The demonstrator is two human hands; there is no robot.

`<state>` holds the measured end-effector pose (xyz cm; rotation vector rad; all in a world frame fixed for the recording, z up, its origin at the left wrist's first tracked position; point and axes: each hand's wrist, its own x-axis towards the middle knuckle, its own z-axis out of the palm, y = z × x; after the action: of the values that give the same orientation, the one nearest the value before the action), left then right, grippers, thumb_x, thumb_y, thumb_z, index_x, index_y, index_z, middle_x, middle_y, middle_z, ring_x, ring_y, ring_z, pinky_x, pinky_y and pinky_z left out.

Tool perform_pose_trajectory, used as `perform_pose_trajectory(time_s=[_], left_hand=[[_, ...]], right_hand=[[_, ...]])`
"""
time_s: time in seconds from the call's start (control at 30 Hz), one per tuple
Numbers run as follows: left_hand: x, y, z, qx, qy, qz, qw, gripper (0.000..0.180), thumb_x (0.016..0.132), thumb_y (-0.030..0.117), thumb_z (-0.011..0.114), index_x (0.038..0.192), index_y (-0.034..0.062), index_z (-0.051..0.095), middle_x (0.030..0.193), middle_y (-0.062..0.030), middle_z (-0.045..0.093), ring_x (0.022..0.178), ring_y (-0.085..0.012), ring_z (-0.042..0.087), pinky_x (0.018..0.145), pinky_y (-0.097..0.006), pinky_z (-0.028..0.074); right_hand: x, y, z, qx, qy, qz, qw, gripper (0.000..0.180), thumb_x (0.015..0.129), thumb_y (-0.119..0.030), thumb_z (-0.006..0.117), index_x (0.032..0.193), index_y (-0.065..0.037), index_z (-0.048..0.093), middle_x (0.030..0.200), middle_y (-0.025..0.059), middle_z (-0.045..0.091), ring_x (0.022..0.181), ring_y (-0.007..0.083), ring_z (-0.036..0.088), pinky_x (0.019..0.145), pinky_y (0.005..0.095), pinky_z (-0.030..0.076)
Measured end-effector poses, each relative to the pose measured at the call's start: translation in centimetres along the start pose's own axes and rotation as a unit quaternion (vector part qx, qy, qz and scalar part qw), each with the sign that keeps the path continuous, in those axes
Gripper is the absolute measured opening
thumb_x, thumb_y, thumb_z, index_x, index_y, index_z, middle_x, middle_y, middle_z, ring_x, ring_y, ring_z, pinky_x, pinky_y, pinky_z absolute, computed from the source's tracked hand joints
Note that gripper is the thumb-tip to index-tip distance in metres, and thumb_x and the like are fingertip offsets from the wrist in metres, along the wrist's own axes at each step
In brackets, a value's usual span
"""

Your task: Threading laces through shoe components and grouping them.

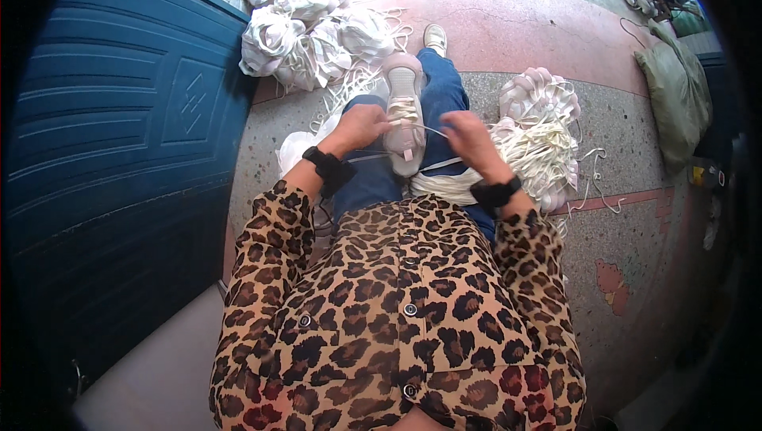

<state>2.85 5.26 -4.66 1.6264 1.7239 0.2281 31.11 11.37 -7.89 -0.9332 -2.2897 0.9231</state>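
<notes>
Resting on the person's lap, the pale pink sneaker [405, 117] lies with its long axis running away from the body, toe end nearest. The left hand [361, 128] is closed on its left side at the lacing; the right hand [468, 136], just beside it, pinches a white shoelace [432, 131] drawn taut across (heaped laces [548, 153] lie on the right).
</notes>
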Motion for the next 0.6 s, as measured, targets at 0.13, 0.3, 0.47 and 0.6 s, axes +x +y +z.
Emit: perform_pose_trajectory(time_s=[0.13, 0.3, 0.47, 0.6], left_hand=[[0.7, -0.5, -0.1, -0.133, -0.078, -0.063, 0.986, 0.025, 0.092, 0.024, 0.068, 0.091, -0.0009, 0.067, 0.072, -0.0102, 0.069, 0.06, -0.0199, 0.065, 0.053, -0.031, 0.049], [-0.4, 0.5, 0.2, -0.482, -0.149, -0.302, 0.809, 0.039, 0.102, 0.041, 0.054, 0.095, 0.0033, 0.063, 0.066, -0.0049, 0.064, 0.045, -0.0122, 0.055, 0.036, -0.023, 0.04], [-0.9, -0.4, 1.7, -0.552, -0.211, -0.378, 0.713, 0.049, 0.106, 0.049, 0.041, 0.097, 0.0077, 0.065, 0.066, 0.0015, 0.06, 0.045, -0.0097, 0.048, 0.039, -0.022, 0.034], [-1.0, -0.8, 2.7, -0.647, -0.243, -0.334, 0.641, 0.043, 0.106, 0.047, 0.043, 0.098, 0.011, 0.066, 0.067, 0.0053, 0.056, 0.057, -0.0102, 0.05, 0.053, -0.027, 0.037]], right_hand=[[2.1, -3.7, 3.5, -0.005, -0.058, 0.043, 0.997, 0.018, 0.085, -0.011, 0.067, 0.102, -0.003, 0.064, 0.1, 0.0188, 0.067, 0.097, 0.0389, 0.063, 0.084, 0.0471, 0.052], [1.5, -3.5, 4.6, -0.004, -0.061, 0.098, 0.993, 0.019, 0.09, -0.02, 0.063, 0.095, -0.002, 0.063, 0.092, 0.0202, 0.067, 0.089, 0.0402, 0.066, 0.078, 0.05, 0.052], [1.6, -4.4, 4.1, -0.025, -0.081, 0.18, 0.98, 0.031, 0.09, -0.034, 0.063, 0.09, -0.003, 0.068, 0.088, 0.0207, 0.07, 0.085, 0.0405, 0.068, 0.075, 0.05, 0.053], [1.7, -4.5, 4.0, -0.013, -0.08, 0.208, 0.975, 0.037, 0.087, -0.04, 0.067, 0.09, -0.004, 0.07, 0.088, 0.0219, 0.071, 0.086, 0.0403, 0.069, 0.075, 0.0488, 0.054]])
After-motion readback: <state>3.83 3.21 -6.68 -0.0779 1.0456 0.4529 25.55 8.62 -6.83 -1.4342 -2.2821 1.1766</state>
